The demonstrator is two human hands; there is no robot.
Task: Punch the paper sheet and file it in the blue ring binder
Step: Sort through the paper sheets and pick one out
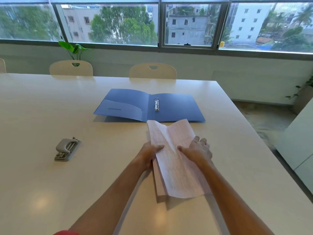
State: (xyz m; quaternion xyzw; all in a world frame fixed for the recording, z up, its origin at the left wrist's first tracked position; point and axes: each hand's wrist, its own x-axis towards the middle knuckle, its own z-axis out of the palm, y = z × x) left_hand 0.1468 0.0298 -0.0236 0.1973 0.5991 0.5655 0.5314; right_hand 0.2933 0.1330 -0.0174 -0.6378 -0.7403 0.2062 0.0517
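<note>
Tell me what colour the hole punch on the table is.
Grey, the hole punch shows best in the head view, lying left of both hands.

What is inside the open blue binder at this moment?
The blue binder lies open on the table. Inside, only its metal rings and an inner pocket show; no filed sheet. The pocket's contents cannot be seen.

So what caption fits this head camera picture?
Both hands hold a pink-lined paper sheet before the open blue ring binder.

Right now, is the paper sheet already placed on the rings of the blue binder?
No, the paper sheet is held folded in both hands in front of the open blue ring binder, whose rings hold nothing.
</note>
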